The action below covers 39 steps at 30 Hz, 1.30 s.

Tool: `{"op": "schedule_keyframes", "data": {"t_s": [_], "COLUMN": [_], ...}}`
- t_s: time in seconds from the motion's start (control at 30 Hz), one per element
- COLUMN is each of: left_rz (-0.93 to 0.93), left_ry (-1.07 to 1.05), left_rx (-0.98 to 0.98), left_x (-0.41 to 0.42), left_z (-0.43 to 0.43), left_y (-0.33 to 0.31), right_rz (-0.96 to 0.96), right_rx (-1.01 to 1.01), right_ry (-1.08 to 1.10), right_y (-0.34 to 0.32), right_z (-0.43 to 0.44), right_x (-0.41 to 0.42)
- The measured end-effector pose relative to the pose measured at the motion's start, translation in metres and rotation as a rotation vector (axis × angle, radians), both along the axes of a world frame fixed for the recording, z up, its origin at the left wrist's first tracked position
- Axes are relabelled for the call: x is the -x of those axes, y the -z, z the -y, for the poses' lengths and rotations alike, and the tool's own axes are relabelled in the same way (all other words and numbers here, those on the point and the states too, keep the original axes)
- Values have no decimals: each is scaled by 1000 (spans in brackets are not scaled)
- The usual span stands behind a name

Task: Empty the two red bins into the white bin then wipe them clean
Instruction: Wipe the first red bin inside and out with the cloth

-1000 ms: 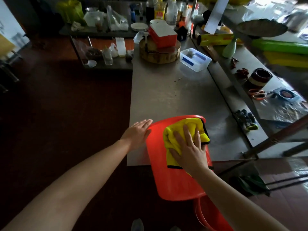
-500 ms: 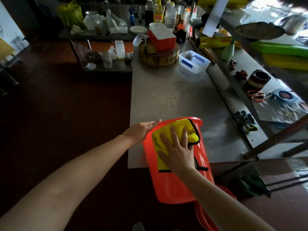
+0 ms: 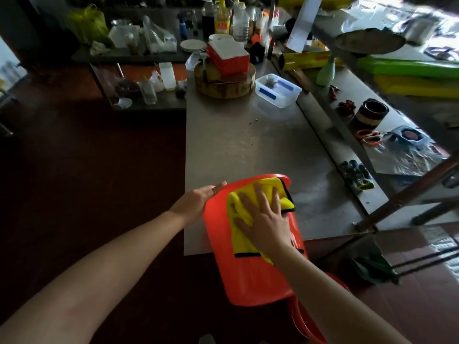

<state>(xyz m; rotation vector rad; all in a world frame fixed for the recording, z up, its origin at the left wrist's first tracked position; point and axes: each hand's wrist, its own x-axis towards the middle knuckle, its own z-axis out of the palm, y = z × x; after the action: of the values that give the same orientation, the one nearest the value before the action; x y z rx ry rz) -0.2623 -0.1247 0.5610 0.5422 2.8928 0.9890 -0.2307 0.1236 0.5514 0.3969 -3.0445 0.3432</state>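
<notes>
- Wiping is the step in hand, I judge: the right hand [image 3: 265,219] lies flat with fingers spread and presses the yellow cloth [image 3: 238,202] onto 1 red bin [image 3: 250,276], gripping nothing.
- The left hand [image 3: 196,202], fingers straight, rests against the bin's left flank.
- That bin lies on its side across the steel table [image 3: 248,145], its near end overhanging the table's near edge; the 2nd red bin [image 3: 305,326] sits below.
- The next move probably means rolling it to an unwiped face without tipping it off; the bare tabletop beyond gives room.

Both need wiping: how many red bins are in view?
2. One red bin lies tipped over the table edge, under the cloth; the second red bin is below it, mostly hidden.
</notes>
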Motion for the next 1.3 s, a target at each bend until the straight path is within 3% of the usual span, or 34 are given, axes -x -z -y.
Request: {"op": "schedule_keyframes", "data": {"t_s": [0.23, 0.33, 0.5, 0.67, 0.73, 0.87, 0.93, 1.1, 1.3], "left_rz": [14, -28, 15, -3, -7, -7, -16, -27, 7], "left_ry": [-28, -18, -20, -31, -30, -19, -12, -7, 12], "left_rx": [26, 104, 166, 191, 206, 254, 273, 309, 281], "left_x": [1, 3, 6, 4, 4, 3, 4, 13, 18], "left_z": [-12, -15, -18, -23, -22, -23, -24, -26, -31], "left_y": [-6, -5, -10, -13, -14, -14, -14, -14, -16], "right_rz": [119, 252, 382, 166, 180, 210, 149, -73, -159], "right_rx": [261, 187, -114, -364, -272, 120, 143, -47, -294], "right_ry": [208, 246, 208, 180, 163, 136, 128, -61, -302], "right_y": [10, 3, -24, -35, -29, -5, 2, 7, 12], "right_z": [-54, -62, -67, -63, -62, -59, -53, -18, 14], "right_x": [21, 27, 31, 27, 28, 21, 16, -1, -23]}}
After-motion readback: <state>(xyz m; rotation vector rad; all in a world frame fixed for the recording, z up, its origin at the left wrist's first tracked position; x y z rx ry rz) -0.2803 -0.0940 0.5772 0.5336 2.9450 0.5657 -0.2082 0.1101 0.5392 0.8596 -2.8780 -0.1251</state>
